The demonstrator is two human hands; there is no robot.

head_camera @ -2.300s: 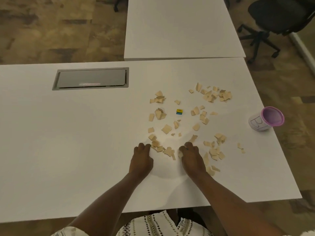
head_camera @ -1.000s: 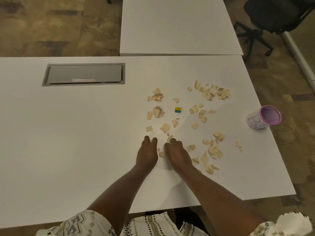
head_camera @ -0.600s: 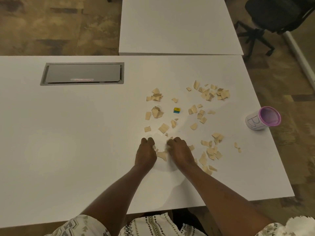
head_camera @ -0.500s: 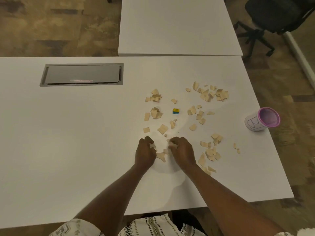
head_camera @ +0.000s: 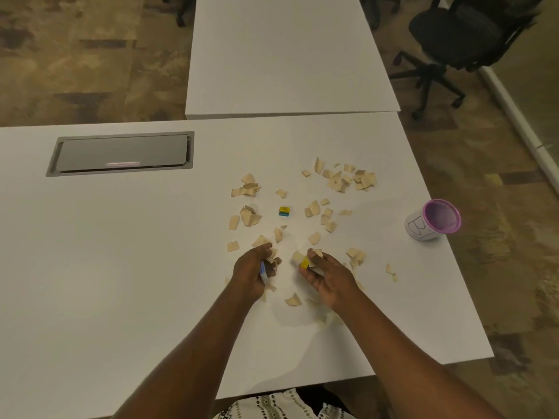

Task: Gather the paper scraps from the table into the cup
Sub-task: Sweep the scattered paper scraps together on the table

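The left hand curls its fingers round some paper scraps, and the right hand pinches more between curled fingers. Other scraps lie strewn across the counter, well apart from the cup.

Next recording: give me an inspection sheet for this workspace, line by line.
Surface: white table with a grey hatch set into it.
Job's things: paper scraps mostly loose on the table's right half; cup upright near the right edge, apart from them.
Clutter: small yellow-and-blue block among the scraps.
Hands: left hand and right hand each hold scraps in curled fingers.
Cables: nothing seen.
Surroundings: second table, office chair, carpet.
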